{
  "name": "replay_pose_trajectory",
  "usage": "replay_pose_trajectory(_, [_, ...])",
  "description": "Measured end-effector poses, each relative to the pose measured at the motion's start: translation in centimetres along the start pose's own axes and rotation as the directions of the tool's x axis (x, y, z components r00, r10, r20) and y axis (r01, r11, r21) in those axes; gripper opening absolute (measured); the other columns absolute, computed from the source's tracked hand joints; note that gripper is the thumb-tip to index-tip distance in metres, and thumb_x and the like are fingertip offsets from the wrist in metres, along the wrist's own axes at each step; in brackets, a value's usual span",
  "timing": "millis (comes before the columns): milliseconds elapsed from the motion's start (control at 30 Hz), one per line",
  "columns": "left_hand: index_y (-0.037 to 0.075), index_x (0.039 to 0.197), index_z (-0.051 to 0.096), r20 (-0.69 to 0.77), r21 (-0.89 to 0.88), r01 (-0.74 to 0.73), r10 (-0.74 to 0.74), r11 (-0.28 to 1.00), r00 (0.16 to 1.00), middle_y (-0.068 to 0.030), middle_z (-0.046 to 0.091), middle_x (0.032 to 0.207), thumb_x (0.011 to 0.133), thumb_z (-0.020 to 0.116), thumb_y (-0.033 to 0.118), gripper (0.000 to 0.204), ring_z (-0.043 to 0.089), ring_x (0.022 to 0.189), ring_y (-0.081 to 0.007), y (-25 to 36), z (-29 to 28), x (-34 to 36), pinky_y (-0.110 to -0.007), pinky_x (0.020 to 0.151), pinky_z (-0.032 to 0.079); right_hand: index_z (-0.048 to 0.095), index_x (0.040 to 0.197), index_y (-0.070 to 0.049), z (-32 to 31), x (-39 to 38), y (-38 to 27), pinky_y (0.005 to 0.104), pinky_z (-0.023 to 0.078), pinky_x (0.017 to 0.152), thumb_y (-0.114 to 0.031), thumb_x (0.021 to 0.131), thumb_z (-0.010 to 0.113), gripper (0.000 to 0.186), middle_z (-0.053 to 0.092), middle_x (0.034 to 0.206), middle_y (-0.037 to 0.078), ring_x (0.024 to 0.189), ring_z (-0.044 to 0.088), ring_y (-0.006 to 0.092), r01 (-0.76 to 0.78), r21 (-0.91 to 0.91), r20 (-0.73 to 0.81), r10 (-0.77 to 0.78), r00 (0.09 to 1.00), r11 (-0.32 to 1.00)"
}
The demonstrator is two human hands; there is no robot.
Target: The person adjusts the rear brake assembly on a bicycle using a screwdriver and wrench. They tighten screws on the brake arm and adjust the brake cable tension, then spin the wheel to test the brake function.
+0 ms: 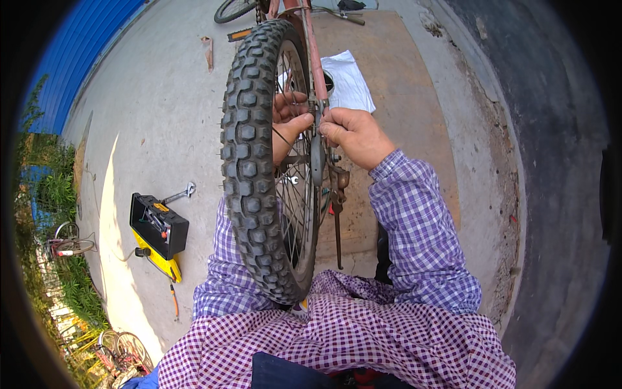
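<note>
A bicycle wheel with a knobbly black tyre (247,152) stands upright in front of me. Beside its spokes runs a faded red frame tube (315,55), ending near a grey metal hub cover (317,159). My left hand (287,126) comes round the far side of the tyre and shows partly behind spokes. Its thumb and fingers are apart, close to the tube's lower end. On the wheel's right, my right hand (357,135) has thumb and forefinger pinched at the tube end; whatever lies between them is hidden. A rusty rod (338,236) hangs below the hub.
At left, a black toolbox tray (175,235) holding tools rests on a yellow case (167,262), beside an adjustable wrench (188,190). A white sheet (350,81) lies beyond my right hand on a brown board (402,84). Several bicycles stand at the lower left.
</note>
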State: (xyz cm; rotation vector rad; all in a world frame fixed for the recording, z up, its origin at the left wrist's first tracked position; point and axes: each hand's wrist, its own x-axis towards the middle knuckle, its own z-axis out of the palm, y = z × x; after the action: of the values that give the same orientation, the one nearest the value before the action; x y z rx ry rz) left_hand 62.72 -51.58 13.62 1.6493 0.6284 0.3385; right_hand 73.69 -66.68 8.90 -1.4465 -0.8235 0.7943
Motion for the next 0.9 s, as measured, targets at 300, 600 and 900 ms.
replay_pose_trajectory(300, [0.004,0.121,0.061,0.020,-0.001,-0.023,0.023,1.000,1.000,-0.0013,0.069,0.096,0.085,0.076,0.006,0.039,0.063,0.081,-0.0078,0.9,0.0,0.1,-0.020,0.066,0.047,0.064,0.113,0.003,0.1,0.3,-0.5,0.0290,0.050,0.070,-0.020,0.097,0.064,0.028,0.065,0.082,0.005,0.075,0.060,0.0115,0.030,0.132,-0.106,-0.016,0.994,0.991])
replay_pose_trajectory(600, [0.004,0.120,0.061,0.008,0.042,0.003,-0.004,0.999,1.000,-0.0016,0.069,0.094,0.087,0.073,0.006,0.035,0.061,0.075,-0.0062,1.2,-0.9,-0.3,-0.019,0.060,0.045,0.059,0.131,0.000,1.1,-0.3,-1.7,0.0310,0.050,0.071,-0.026,0.089,0.073,0.051,0.064,0.084,0.007,0.077,0.059,0.0146,0.052,-0.037,-0.152,-0.057,0.987,0.998])
replay_pose_trajectory(900, [0.004,0.120,0.060,0.002,0.095,0.003,-0.003,0.995,1.000,-0.0017,0.069,0.094,0.086,0.075,0.007,0.037,0.062,0.076,-0.0070,0.5,-1.3,-0.7,-0.020,0.060,0.044,0.067,0.118,0.000,-0.3,-0.9,-1.4,0.0327,0.052,0.073,-0.022,0.088,0.072,0.037,0.069,0.085,0.009,0.077,0.064,0.0156,0.048,0.006,-0.060,-0.047,0.997,0.999])
